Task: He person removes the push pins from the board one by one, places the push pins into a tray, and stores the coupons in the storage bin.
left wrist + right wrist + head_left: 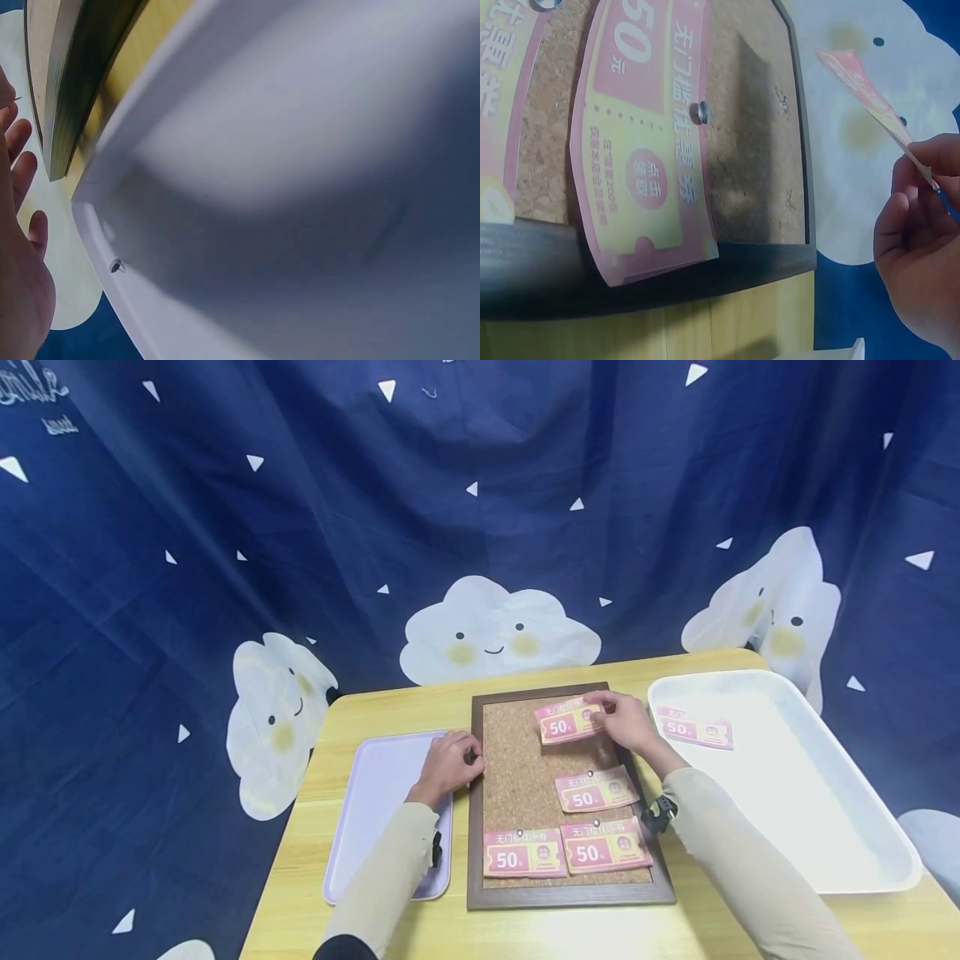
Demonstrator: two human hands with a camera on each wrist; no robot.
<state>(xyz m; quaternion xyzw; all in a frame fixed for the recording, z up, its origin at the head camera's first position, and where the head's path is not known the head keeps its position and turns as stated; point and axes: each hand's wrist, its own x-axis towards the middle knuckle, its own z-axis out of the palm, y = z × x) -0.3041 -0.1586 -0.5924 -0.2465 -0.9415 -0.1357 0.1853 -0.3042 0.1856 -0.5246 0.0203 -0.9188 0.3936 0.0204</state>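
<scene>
Above the corkboard (517, 768) hangs one tilted coupon (561, 727), right end pinched by fingers of the right hand (626, 720), best laid flat, squared with the pinned coupon (596, 793) below; left hand (447, 768): fingers seemingly pinching a pin (17, 98).

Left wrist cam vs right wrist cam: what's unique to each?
Only left wrist: left hand, lilac tray and a loose pin near its rim.
Only right wrist: right hand pinching a coupon, plus a pinned coupon.
Both: dark board frame, yellow tabletop, blue curtain, white cloud print.
</scene>
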